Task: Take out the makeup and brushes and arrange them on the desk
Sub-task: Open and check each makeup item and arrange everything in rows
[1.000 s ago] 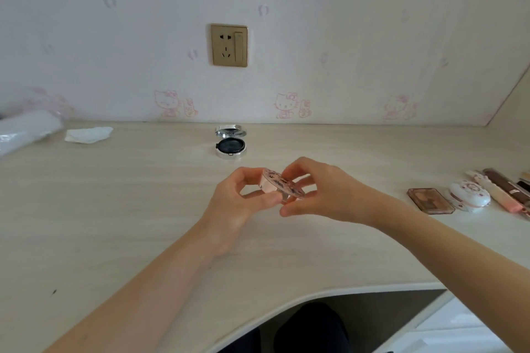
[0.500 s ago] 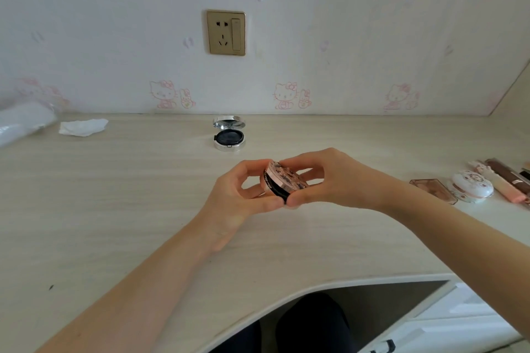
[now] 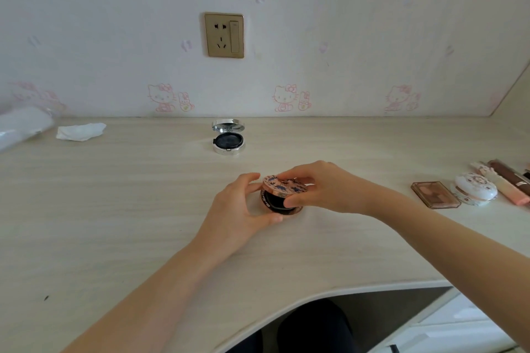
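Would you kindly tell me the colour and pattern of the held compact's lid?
The compact's lid is rose-pink with dark blue motifs; head view.

The desk [image 3: 114, 209] has a pale wood-grain finish, smooth and matt. Below the socket [image 3: 224, 35], a brushed gold-toned plate, the silver compact [image 3: 228, 139] shines like polished chrome; farther below, the patterned compact [image 3: 282, 187] has a glossy rose-gold rim over shiny black. Down-left of the socket lies a crumpled, dull white tissue [image 3: 81, 131].

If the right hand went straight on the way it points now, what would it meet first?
The right hand would likely meet the left hand across the pink compact both hold.
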